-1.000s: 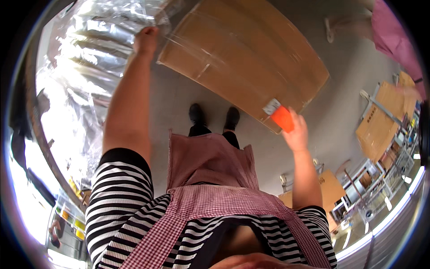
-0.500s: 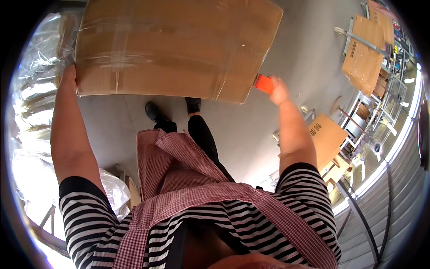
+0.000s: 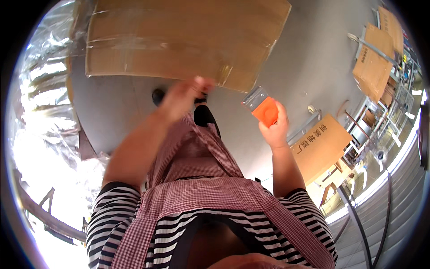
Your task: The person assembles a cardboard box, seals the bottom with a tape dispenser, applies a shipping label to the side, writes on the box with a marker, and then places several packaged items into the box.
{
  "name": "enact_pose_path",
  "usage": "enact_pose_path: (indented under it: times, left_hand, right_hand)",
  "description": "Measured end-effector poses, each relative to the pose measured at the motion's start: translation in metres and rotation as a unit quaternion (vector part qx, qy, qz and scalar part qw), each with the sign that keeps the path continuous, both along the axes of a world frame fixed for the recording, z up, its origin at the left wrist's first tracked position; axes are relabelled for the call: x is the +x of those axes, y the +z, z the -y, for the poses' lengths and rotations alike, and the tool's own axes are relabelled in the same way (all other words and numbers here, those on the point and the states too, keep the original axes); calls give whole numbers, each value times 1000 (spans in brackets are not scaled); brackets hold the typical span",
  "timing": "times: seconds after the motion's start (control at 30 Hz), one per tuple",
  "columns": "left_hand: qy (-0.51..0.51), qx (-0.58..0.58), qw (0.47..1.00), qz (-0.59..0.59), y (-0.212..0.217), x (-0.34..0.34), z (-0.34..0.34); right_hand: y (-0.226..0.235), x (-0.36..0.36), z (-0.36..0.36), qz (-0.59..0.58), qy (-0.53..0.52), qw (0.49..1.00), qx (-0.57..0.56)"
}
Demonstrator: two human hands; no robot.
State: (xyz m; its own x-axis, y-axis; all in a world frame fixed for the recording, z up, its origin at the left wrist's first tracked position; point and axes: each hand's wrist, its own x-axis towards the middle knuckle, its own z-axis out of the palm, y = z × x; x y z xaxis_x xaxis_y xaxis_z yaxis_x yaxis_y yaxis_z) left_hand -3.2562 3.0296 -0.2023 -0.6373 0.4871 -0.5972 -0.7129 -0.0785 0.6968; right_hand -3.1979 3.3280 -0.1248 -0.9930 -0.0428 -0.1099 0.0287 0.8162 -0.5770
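A large brown cardboard box [image 3: 183, 40] with clear tape across it fills the upper middle. At its near edge, my left hand [image 3: 182, 95] reaches in from the lower left, smeared by motion. Its finger closure and any touch on the box cannot be told. Off the box's near right corner, my right hand [image 3: 277, 127] is closed round an orange piece with a clear, shiny rectangular end [image 3: 266, 110]. The exact kind of this piece is unclear. Its clear end points up and left, apart from the box.
Wrapped, shiny plastic packs [image 3: 42, 96] are stacked along the left. Smaller cardboard boxes [image 3: 320, 141] and a metal frame rack [image 3: 394, 119] stand at the right. My feet are on the grey floor [image 3: 309, 58], under the box's near edge.
My left hand has left the box's left edge and swung right to its near edge. My right hand has drawn back toward me with the orange piece, away from the box corner.
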Motion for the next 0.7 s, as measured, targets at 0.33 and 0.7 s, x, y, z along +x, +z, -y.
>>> enact_pose_path:
  times: [0.33,0.7]
  left_hand:
    - [234,138,923,271,23,33,24]
    - [498,-363,787,-1,-134,29,258]
  right_hand:
    - [-25,-14,100,-36,116,990,-67]
    - [-48,22,41,120,160,975,100]
